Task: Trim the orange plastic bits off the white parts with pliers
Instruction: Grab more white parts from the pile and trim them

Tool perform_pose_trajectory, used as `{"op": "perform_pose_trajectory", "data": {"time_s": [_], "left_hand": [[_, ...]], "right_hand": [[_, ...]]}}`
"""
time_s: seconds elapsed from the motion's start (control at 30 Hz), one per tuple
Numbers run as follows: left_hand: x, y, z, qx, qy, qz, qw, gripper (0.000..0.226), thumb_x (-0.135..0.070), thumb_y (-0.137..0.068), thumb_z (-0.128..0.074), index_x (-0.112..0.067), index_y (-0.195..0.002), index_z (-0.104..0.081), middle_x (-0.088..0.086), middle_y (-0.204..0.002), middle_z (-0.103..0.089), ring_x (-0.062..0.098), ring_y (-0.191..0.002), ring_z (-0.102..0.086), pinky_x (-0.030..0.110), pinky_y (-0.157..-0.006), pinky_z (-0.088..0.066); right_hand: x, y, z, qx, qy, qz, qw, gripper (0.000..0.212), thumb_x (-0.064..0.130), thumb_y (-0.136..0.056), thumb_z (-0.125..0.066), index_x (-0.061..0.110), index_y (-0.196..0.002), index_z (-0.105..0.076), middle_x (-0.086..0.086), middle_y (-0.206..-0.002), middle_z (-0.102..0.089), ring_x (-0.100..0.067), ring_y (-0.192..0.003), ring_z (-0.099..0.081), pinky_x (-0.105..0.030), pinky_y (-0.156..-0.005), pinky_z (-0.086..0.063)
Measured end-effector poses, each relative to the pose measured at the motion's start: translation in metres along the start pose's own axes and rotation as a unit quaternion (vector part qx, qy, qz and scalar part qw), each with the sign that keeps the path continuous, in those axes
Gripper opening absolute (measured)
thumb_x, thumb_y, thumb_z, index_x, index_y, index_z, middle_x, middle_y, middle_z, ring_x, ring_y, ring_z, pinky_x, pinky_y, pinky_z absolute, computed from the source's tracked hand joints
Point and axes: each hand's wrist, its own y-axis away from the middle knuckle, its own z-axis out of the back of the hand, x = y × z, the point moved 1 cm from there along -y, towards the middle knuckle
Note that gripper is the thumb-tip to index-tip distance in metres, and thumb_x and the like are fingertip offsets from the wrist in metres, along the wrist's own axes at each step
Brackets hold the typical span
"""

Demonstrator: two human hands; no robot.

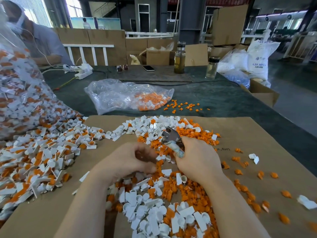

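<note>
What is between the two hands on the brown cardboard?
In the head view, a heap of loose white parts and cut orange bits fills the gap between the left hand and the right hand, which holds the pliers.

A single wide-angle camera is sitting on the person's head, looking forward and down from close above a cardboard sheet on a table. The workshop is stretching away beyond.

Soft, even daylight comes from windows far beyond the hands, slightly blown out. Shadows under both hands are faint. The left hand is motion-blurred; wide-angle distortion bends the frame edges.
</note>
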Motion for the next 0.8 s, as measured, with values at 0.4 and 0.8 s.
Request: {"op": "perform_pose_trajectory", "data": {"time_s": [0.4, 0.8], "left_hand": [[0.003, -0.021, -0.018, -0.115, -0.129, -0.029, 0.985, 0.005, -0.03, -0.086, -0.076, -0.031, -0.089, -0.072, -0.016, -0.084, -0.066, -0.003, -0.079, -0.06, 0.012, -0.064, -0.041], [0.006, -0.026, -0.016, -0.194, -0.114, -0.021, 0.974, 0.02, -0.016, -0.098, -0.059, -0.033, -0.098, -0.071, -0.013, -0.099, -0.065, 0.0, -0.076, -0.059, 0.014, -0.059, -0.042]], "right_hand": [[0.002, -0.002, -0.012, 0.015, 0.021, -0.028, 0.999, 0.023, 0.036, -0.082, -0.064, 0.026, -0.099, -0.052, 0.012, -0.072, -0.037, -0.009, -0.064, -0.043, -0.023, -0.047, -0.031], [-0.012, -0.004, 0.002, 0.012, -0.064, -0.092, 0.994, 0.014, 0.037, -0.088, -0.061, 0.027, -0.092, -0.053, 0.008, -0.08, -0.056, -0.011, -0.07, -0.055, -0.03, -0.057, -0.049]]}}
